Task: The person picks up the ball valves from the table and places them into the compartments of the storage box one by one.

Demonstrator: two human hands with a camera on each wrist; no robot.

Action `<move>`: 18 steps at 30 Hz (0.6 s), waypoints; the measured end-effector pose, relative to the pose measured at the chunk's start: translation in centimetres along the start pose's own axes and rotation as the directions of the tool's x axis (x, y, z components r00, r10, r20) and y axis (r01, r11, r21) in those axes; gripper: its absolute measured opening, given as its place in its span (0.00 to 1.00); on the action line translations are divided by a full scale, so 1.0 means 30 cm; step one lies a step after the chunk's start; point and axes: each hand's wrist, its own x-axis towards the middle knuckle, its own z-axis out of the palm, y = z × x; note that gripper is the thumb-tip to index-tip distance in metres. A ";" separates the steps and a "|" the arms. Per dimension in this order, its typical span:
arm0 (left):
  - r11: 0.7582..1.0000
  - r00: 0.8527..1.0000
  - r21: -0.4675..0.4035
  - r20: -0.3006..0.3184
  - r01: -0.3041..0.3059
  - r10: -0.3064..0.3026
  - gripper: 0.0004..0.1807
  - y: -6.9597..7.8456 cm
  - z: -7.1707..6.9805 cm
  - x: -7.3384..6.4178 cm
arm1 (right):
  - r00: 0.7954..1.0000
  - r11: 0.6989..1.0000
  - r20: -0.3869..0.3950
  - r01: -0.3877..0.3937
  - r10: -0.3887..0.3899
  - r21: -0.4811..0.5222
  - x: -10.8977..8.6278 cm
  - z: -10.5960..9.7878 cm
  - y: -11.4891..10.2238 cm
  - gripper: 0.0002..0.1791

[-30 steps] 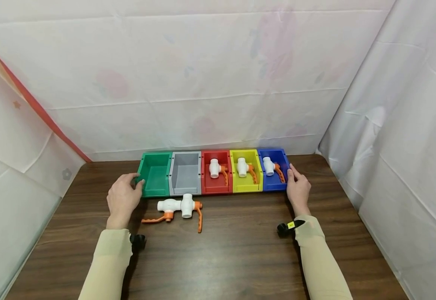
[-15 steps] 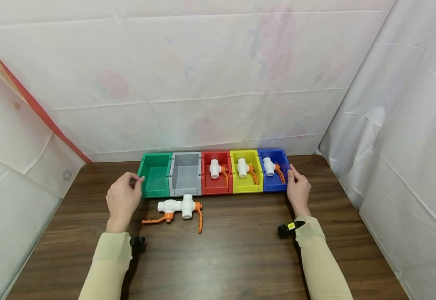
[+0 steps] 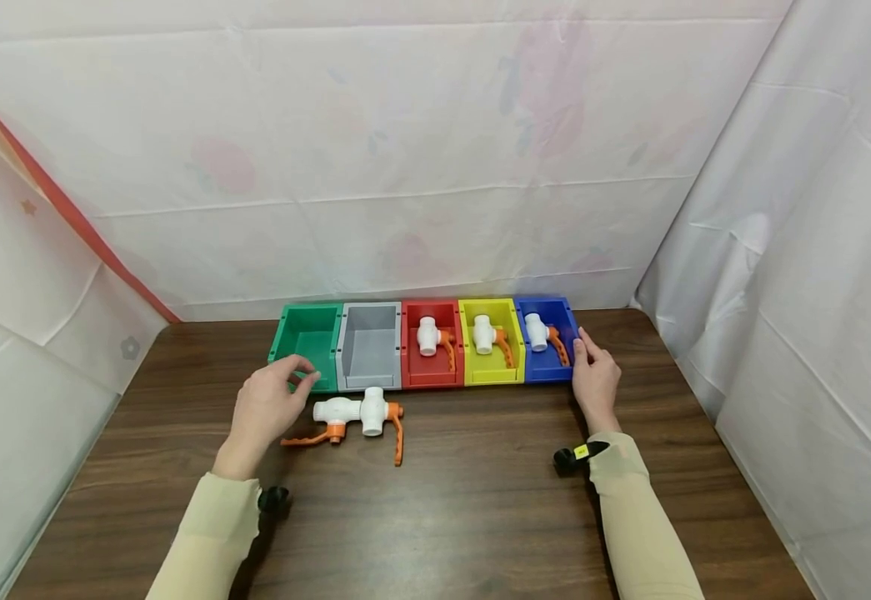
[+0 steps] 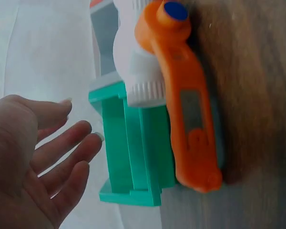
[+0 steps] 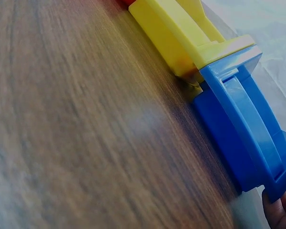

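My left hand (image 3: 270, 406) hovers over the front left corner of the green bin (image 3: 277, 331), holding nothing; in the left wrist view its fingers (image 4: 69, 148) are spread and loosely bent. Just right of it lie two white ball valves with orange handles, a left one (image 3: 336, 410) and a right one (image 3: 373, 412), touching end to side. My right hand (image 3: 597, 379) touches the right side of the blue bin (image 3: 548, 375), fingers fairly straight along the wall. The thumb (image 5: 272, 210) is at the bin's corner in the right wrist view; the other fingers are mostly cut off.
Between green and blue stand a grey bin (image 3: 371, 340), a red bin (image 3: 432, 379) and a yellow bin (image 3: 493, 377), all side by side in one row. Red, yellow and blue each hold one white valve. A pale curtain (image 3: 435, 167) hangs behind the wooden table (image 3: 465, 500).
My left hand has left the green bin's left side and moved right and towards the front, over its front corner. The green bin's left edge shifted slightly left. The right hand stays put.
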 end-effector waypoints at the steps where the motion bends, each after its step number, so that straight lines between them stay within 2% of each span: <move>1: 1.000 1.000 0.001 0.029 -0.004 0.004 0.07 0.007 0.003 -0.001 | 1.000 1.000 -0.002 0.001 -0.001 -0.003 0.001 0.001 0.002 0.21; 5: 1.000 0.990 -0.002 0.138 -0.013 0.013 0.14 0.034 0.013 -0.005 | 1.000 1.000 -0.010 0.008 -0.008 -0.007 0.004 0.003 0.007 0.21; 9: 0.999 0.978 -0.009 0.206 -0.038 0.039 0.19 0.054 0.027 -0.009 | 1.000 1.000 -0.011 0.018 -0.018 -0.006 0.002 0.002 0.003 0.21; 12: 0.997 0.971 -0.011 0.224 -0.076 0.076 0.21 0.062 0.043 -0.011 | 1.000 1.000 -0.001 0.016 -0.016 -0.013 0.000 0.001 0.001 0.22; 18: 0.990 0.965 0.020 0.224 -0.142 0.134 0.22 0.070 0.061 -0.017 | 1.000 1.000 0.009 0.006 -0.005 -0.029 0.000 0.002 0.003 0.23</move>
